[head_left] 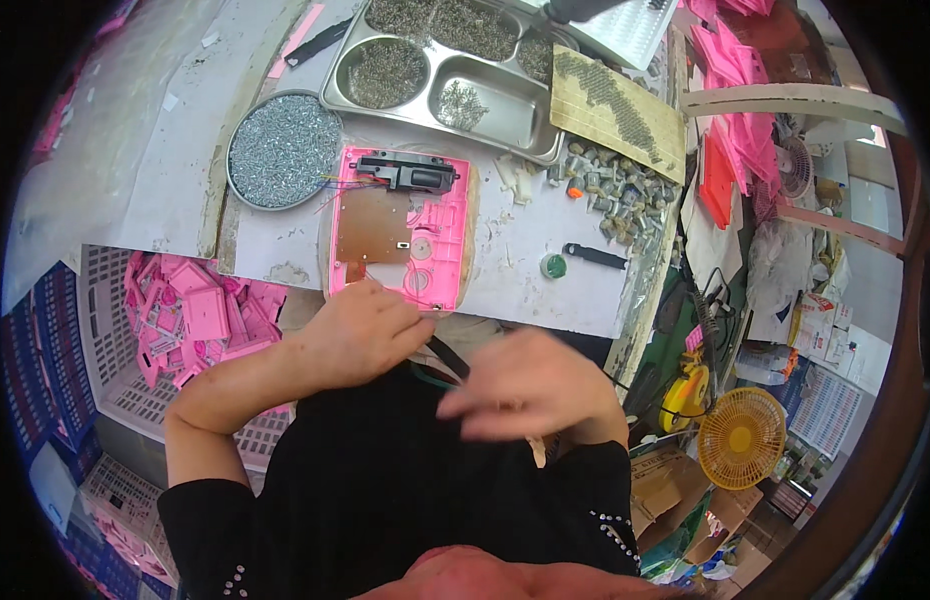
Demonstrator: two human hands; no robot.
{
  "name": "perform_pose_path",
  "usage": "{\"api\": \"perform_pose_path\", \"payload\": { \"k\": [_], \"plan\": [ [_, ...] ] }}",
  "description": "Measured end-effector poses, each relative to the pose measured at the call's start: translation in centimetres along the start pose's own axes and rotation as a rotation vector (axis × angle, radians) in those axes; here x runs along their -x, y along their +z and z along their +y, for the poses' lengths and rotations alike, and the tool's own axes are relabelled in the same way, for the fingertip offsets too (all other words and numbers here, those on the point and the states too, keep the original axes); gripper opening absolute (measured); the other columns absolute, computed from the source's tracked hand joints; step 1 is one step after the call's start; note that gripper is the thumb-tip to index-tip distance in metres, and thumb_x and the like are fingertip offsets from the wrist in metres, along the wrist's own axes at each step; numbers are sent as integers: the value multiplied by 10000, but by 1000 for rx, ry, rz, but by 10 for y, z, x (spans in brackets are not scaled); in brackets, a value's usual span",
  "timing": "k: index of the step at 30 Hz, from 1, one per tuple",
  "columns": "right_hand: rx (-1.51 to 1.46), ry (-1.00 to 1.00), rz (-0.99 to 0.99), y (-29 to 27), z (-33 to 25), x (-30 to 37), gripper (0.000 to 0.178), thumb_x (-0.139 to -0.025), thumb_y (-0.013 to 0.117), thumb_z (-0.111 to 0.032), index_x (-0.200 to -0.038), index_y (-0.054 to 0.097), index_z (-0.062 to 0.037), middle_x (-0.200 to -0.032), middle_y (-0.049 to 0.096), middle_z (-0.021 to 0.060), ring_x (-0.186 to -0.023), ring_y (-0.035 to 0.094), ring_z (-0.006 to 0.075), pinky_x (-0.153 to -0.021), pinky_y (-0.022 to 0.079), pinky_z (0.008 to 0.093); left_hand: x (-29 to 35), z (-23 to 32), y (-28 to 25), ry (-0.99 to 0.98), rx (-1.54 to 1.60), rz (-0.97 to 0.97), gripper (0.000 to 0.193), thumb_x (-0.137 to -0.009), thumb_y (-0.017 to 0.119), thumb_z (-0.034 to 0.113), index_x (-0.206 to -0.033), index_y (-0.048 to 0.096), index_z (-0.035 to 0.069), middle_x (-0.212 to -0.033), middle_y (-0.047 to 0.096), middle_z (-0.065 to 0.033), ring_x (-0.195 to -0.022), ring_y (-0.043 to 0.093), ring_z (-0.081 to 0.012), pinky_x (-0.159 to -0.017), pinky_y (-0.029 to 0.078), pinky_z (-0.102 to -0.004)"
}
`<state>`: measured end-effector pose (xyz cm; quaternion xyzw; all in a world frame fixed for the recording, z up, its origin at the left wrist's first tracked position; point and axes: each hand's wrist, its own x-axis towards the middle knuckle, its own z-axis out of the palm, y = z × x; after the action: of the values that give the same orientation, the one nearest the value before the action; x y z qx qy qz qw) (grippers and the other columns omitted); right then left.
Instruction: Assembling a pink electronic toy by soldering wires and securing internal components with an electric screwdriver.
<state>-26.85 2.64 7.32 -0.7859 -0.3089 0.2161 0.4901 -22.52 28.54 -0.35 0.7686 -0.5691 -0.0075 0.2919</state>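
A pink plastic housing (448, 235) lies at the table's front edge, with a brown circuit board (373, 226) and a black module (410, 172) with thin coloured wires inside it. Curled over the housing's near edge, my left hand (370, 332) has its fingertips turned down; whatever they grip is hidden. My right hand (535, 385) is to the right, in front of my body, smeared by motion. Between both hands runs a dark strip-like piece (447, 356); I cannot tell which hand, if either, holds it.
A round pan of screws (285, 150) and a steel tray (490, 98) of small metal parts stand behind. At right lie several small motors (625, 195), a patterned board (620, 110), a green-filled pot (553, 266) and a black tool (595, 256). A crate (120, 370) holds pink parts.
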Motion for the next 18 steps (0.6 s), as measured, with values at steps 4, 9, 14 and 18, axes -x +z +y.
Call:
{"api": "perform_pose_path", "payload": {
  "k": [4, 9, 14, 18],
  "plan": [
    [447, -134, 330, 21, 53, -31, 368, -837, 791, -291, -1170, 736, -144, -1072, 668, 50, -1035, 589, 295, -891, 476, 423, 15, 10, -6, 35, 16, -11, 305, -806, 646, 180, -1091, 709, 89, -893, 614, -7, -788, 628, -177, -689, 482, -354],
    [651, -84, 333, 51, 57, -45, 392, -816, 798, -299, -1167, 737, -135, -1077, 646, 25, -1055, 565, 266, -942, 425, 464, 46, -3, -7, -221, -43, 278, 239, -793, 770, 113, -1027, 722, 99, -819, 615, -19, -699, 620, -210, -627, 476, -365],
    [698, -78, 403, 75, 40, -72, 384, -799, 806, -255, -1141, 729, -97, -1032, 641, 25, -1011, 570, 256, -936, 410, 471, 64, -11, -11, -565, -32, 332, 169, -798, 820, 107, -845, 657, 102, -743, 564, -59, -638, 595, -266, -572, 467, -403],
    [678, -113, 475, 94, 47, -82, 355, -780, 819, -221, -1100, 724, -100, -985, 630, 28, -954, 572, 246, -919, 397, 473, 86, 8, 14, -486, -37, 140, 164, -832, 786, 160, -832, 633, 101, -783, 563, -62, -650, 612, -260, -575, 487, -412]
  ]
}}
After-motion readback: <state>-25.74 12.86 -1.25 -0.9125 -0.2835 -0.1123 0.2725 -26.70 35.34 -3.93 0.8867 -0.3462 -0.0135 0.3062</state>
